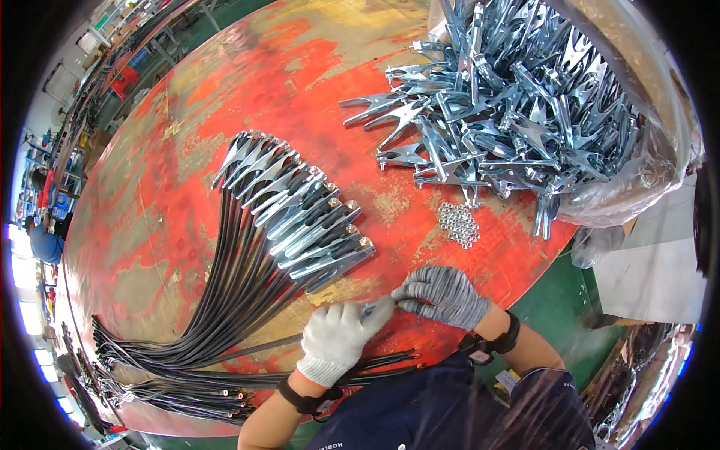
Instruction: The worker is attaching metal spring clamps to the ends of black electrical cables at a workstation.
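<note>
My left hand [334, 335], in a white knit glove, is closed around a partly hidden metal clamp [367, 310]. A black cable runs into this hand from the left. Against the clamp's far end, my right hand [442, 295], in a grey striped glove, has its thumb and fingers pinched together; whatever lies between them is hidden. Beyond my left hand, a slanting row of silver spring clamps [289, 199] lies side by side, joined to a bundle of black cables [214, 307]. A cluster of small metal nuts [458, 225] sits beyond my right hand.
A large heap of loose clamps [510, 112] spills from a clear plastic bag [630, 196] at the far right. More cables with lug ends [225, 394] lie along the near edge of the worn red round table [172, 217]. A white box [645, 274] stands right of it.
</note>
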The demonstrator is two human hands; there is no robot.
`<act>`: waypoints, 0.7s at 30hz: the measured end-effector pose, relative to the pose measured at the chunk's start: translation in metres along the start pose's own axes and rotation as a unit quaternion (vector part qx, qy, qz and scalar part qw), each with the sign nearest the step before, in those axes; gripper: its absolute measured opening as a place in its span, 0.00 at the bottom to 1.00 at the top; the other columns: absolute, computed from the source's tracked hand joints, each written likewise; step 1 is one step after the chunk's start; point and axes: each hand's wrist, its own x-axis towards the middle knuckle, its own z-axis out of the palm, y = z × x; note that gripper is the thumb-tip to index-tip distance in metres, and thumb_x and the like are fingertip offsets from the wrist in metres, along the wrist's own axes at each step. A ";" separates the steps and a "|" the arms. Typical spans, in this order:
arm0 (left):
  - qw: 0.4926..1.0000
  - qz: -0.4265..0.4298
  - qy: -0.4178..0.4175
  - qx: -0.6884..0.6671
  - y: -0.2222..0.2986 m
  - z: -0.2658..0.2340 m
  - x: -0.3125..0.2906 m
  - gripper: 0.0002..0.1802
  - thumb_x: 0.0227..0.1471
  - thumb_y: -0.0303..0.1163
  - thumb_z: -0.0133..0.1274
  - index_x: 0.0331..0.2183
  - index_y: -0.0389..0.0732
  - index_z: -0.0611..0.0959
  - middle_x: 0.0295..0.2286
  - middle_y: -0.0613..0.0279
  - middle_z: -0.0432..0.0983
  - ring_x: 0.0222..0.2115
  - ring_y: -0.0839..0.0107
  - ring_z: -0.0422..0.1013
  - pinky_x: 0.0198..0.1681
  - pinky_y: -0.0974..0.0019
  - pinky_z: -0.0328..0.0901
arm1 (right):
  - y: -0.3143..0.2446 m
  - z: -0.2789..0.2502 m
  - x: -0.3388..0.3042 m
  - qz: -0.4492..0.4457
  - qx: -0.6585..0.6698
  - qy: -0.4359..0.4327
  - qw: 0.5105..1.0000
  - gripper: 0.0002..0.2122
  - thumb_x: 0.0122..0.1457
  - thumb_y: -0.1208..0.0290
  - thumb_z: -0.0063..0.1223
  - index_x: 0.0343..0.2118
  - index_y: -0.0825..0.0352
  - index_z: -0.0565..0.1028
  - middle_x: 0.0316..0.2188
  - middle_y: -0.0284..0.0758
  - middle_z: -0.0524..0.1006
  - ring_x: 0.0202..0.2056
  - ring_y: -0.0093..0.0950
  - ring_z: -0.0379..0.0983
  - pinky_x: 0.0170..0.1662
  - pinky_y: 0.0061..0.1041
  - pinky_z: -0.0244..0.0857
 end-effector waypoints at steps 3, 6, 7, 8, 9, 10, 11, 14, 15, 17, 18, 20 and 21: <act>1.000 0.001 -0.003 -0.003 0.000 0.001 -0.001 0.22 0.47 0.36 0.51 0.46 0.65 0.79 0.19 0.69 0.66 0.18 0.71 0.68 0.20 0.66 0.62 | -0.003 -0.004 -0.001 0.035 -0.071 -0.047 0.996 0.17 0.49 0.51 0.62 0.33 0.60 0.78 0.26 0.33 0.73 0.30 0.33 0.73 0.34 0.34 0.68; 1.000 0.006 0.002 0.004 0.001 0.000 -0.002 0.22 0.47 0.36 0.51 0.47 0.65 0.79 0.20 0.69 0.66 0.18 0.70 0.68 0.20 0.66 0.62 | -0.006 -0.005 0.007 0.081 -0.122 -0.084 0.986 0.22 0.48 0.47 0.60 0.38 0.59 0.78 0.26 0.34 0.73 0.31 0.35 0.73 0.35 0.34 0.69; 1.000 0.000 0.007 0.006 0.001 0.000 0.000 0.22 0.47 0.36 0.51 0.47 0.65 0.79 0.20 0.69 0.66 0.18 0.70 0.68 0.20 0.66 0.62 | -0.009 -0.007 0.007 0.082 -0.123 -0.082 0.986 0.22 0.48 0.47 0.60 0.38 0.59 0.78 0.26 0.34 0.73 0.31 0.35 0.73 0.35 0.34 0.69; 1.000 0.002 0.007 0.005 0.001 0.000 0.000 0.22 0.47 0.36 0.51 0.47 0.65 0.79 0.20 0.69 0.66 0.18 0.70 0.68 0.20 0.66 0.62 | -0.015 -0.009 0.006 0.076 -0.103 -0.064 0.990 0.24 0.49 0.44 0.58 0.42 0.58 0.77 0.27 0.35 0.74 0.32 0.35 0.73 0.37 0.35 0.69; 1.000 0.004 -0.001 0.003 0.000 0.001 -0.002 0.23 0.48 0.36 0.51 0.47 0.65 0.78 0.20 0.69 0.66 0.18 0.70 0.68 0.20 0.66 0.62 | -0.020 -0.011 0.005 0.070 -0.082 -0.047 0.993 0.27 0.50 0.42 0.55 0.46 0.58 0.76 0.29 0.36 0.74 0.33 0.36 0.73 0.38 0.35 0.69; 1.000 0.003 -0.009 0.002 -0.001 0.002 -0.002 0.23 0.48 0.36 0.51 0.48 0.65 0.78 0.20 0.69 0.66 0.18 0.70 0.68 0.20 0.66 0.62 | -0.022 -0.015 0.000 0.068 -0.083 -0.047 0.993 0.27 0.50 0.42 0.55 0.46 0.58 0.76 0.29 0.36 0.74 0.33 0.36 0.73 0.38 0.35 0.69; 1.000 0.001 -0.008 0.003 -0.001 0.001 -0.002 0.23 0.48 0.36 0.51 0.48 0.65 0.78 0.20 0.69 0.66 0.18 0.70 0.68 0.20 0.66 0.62 | -0.021 -0.022 -0.008 0.082 -0.078 -0.102 0.988 0.28 0.52 0.41 0.52 0.49 0.57 0.75 0.31 0.37 0.74 0.34 0.36 0.73 0.39 0.35 0.69; 1.000 0.004 -0.004 -0.004 -0.001 0.000 -0.002 0.23 0.48 0.36 0.51 0.48 0.65 0.78 0.20 0.68 0.66 0.18 0.69 0.68 0.20 0.66 0.62 | -0.017 -0.027 -0.023 0.110 -0.021 -0.152 0.982 0.29 0.55 0.40 0.49 0.53 0.55 0.71 0.34 0.39 0.74 0.36 0.36 0.74 0.40 0.35 0.69; 1.000 0.004 -0.011 0.004 -0.001 0.001 -0.002 0.23 0.48 0.36 0.51 0.49 0.65 0.78 0.20 0.68 0.66 0.18 0.69 0.69 0.20 0.66 0.62 | -0.016 -0.027 -0.026 0.122 0.032 -0.146 0.981 0.29 0.57 0.41 0.48 0.56 0.55 0.69 0.35 0.39 0.74 0.36 0.36 0.74 0.41 0.35 0.69; 1.000 0.007 -0.019 0.014 -0.003 0.002 -0.002 0.23 0.48 0.37 0.51 0.49 0.65 0.77 0.20 0.68 0.66 0.18 0.69 0.69 0.20 0.65 0.62 | -0.025 -0.028 -0.019 0.139 0.032 -0.149 0.979 0.26 0.58 0.43 0.48 0.55 0.55 0.71 0.34 0.39 0.74 0.36 0.36 0.74 0.40 0.35 0.69; 1.000 0.008 -0.015 0.007 -0.003 0.002 -0.002 0.23 0.48 0.36 0.51 0.49 0.65 0.77 0.20 0.68 0.66 0.18 0.69 0.69 0.20 0.65 0.62 | -0.028 -0.029 -0.016 0.154 0.033 -0.153 0.976 0.24 0.60 0.46 0.48 0.54 0.55 0.72 0.32 0.38 0.74 0.36 0.35 0.74 0.40 0.35 0.69; 1.000 0.008 -0.008 0.001 -0.003 0.003 -0.001 0.23 0.48 0.36 0.52 0.49 0.65 0.77 0.20 0.68 0.66 0.18 0.69 0.69 0.20 0.65 0.62 | -0.024 -0.032 -0.020 0.175 0.079 -0.128 0.973 0.21 0.60 0.49 0.50 0.52 0.56 0.74 0.31 0.38 0.74 0.35 0.35 0.74 0.40 0.35 0.69; 1.000 0.003 -0.005 0.006 -0.003 0.003 0.000 0.24 0.48 0.36 0.52 0.49 0.65 0.77 0.20 0.68 0.66 0.18 0.69 0.69 0.20 0.65 0.62 | -0.022 -0.033 -0.021 0.196 0.127 -0.102 0.967 0.18 0.61 0.53 0.51 0.50 0.56 0.75 0.29 0.37 0.74 0.34 0.35 0.74 0.39 0.34 0.69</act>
